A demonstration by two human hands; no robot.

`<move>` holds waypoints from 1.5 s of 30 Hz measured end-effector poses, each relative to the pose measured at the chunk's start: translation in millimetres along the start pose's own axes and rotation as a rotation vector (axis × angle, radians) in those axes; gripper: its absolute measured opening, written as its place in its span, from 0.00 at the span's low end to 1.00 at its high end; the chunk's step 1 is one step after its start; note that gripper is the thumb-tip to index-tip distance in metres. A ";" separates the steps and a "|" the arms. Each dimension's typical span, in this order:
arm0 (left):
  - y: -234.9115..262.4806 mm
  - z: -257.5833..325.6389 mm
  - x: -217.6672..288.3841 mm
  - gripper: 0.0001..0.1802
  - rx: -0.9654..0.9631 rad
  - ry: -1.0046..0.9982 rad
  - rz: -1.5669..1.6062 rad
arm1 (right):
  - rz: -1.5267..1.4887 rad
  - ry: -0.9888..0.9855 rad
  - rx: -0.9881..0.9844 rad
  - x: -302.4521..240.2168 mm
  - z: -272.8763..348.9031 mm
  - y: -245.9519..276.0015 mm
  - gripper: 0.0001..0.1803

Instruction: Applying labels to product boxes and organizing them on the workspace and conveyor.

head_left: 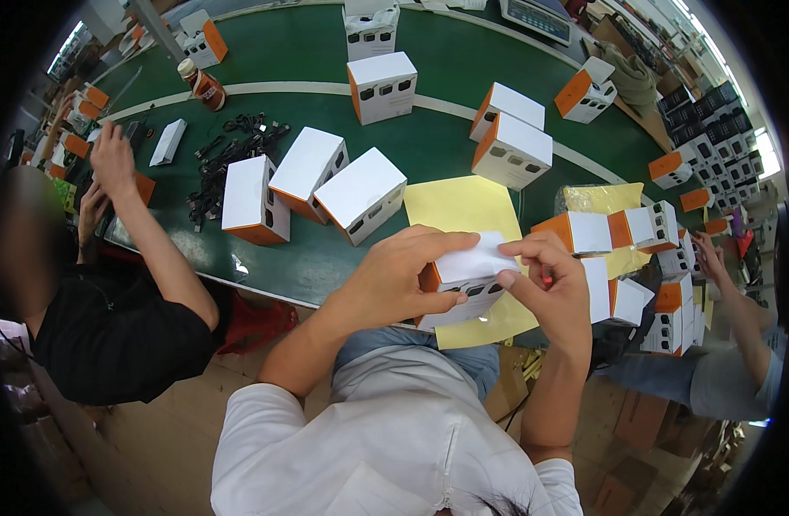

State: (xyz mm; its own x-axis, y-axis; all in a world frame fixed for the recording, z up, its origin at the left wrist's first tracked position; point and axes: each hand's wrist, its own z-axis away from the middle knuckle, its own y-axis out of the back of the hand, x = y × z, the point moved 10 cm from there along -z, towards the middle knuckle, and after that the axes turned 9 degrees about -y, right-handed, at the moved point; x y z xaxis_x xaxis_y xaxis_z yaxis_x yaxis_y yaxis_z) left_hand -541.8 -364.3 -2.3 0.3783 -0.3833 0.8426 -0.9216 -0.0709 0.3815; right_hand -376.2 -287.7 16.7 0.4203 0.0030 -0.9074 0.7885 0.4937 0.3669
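White cardboard box (472, 266) near the frame's centre seems light, stiff, dentable; the left hand (396, 273) grasps its left end, the right hand (551, 285) pinches its top edge; end walls suit holding.

Your left hand (390, 275) hides part of the orange end of the box (483, 297) you hold. Your right hand (554, 288) mostly covers a small red thing (547, 276), too little showing to identify. The top edge cuts off another box (371, 43) and a scale (536, 19); the left co-worker's head (20, 236) is blurred.
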 end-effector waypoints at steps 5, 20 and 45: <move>-1.8 -0.3 1.8 0.25 0.007 -0.082 -0.051 | 0.049 0.059 -0.120 -6.6 -7.0 -17.1 0.07; -5.9 -1.9 -15.8 0.24 -0.030 -0.020 0.057 | -0.162 0.012 -0.197 -6.3 11.8 -17.0 0.05; 0.3 6.9 -5.8 0.26 -0.026 -0.099 -0.010 | 0.249 0.178 0.013 -20.8 1.1 -34.8 0.05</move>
State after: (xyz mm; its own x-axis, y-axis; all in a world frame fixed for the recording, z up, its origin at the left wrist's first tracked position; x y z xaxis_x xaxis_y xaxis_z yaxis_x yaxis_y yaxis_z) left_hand -544.8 -368.5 -9.7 0.3758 -0.4720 0.7975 -0.9149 -0.0518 0.4004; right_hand -411.9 -305.9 23.0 0.5166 0.2753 -0.8108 0.6774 0.4478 0.5836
